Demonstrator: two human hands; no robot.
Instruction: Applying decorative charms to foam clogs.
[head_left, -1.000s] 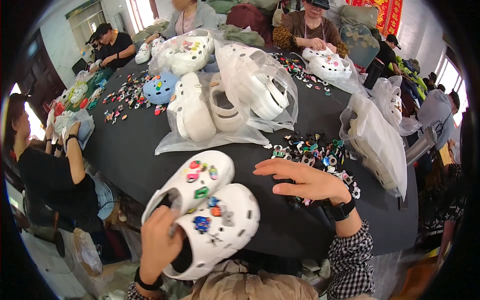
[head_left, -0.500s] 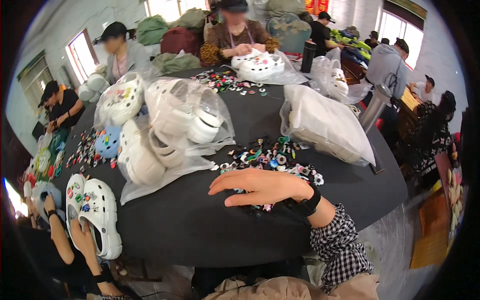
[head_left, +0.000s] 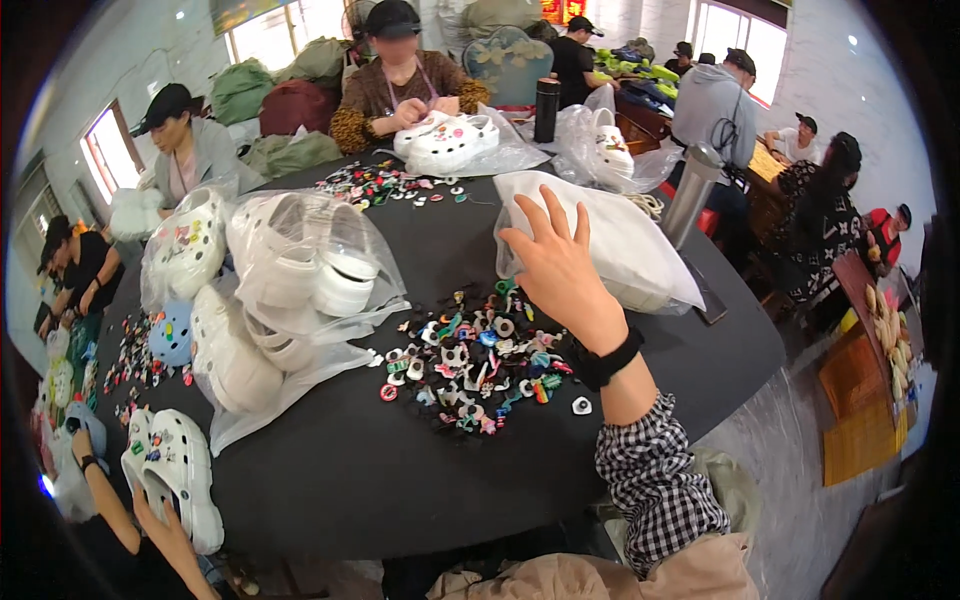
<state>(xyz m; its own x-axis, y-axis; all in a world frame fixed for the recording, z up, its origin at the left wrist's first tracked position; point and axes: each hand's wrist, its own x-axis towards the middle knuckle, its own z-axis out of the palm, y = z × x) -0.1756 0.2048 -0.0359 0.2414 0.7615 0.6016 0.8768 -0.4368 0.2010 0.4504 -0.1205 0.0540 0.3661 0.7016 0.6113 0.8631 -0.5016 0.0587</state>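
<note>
My left hand (head_left: 163, 528) is low at the table's near-left edge, gripping a pair of white clogs (head_left: 185, 468) decorated with small charms. My right hand (head_left: 556, 265) reaches across the black table (head_left: 400, 470) with fingers spread and nothing in it. Its fingertips rest at the near edge of a white plastic bag (head_left: 630, 245). A pile of colourful shoe charms (head_left: 470, 365) lies just left of my right wrist, which wears a black band.
Clear bags of white clogs (head_left: 290, 290) sit left of the charms. A steel flask (head_left: 690, 195) stands behind the white bag. Another person's arm (head_left: 100, 480) is beside my left hand. Several people sit around the table; one opposite handles clogs (head_left: 445, 140).
My left hand carried the clogs from in front of me out to the lower left. My right hand moved from over the charms up to the white bag. My view turned right.
</note>
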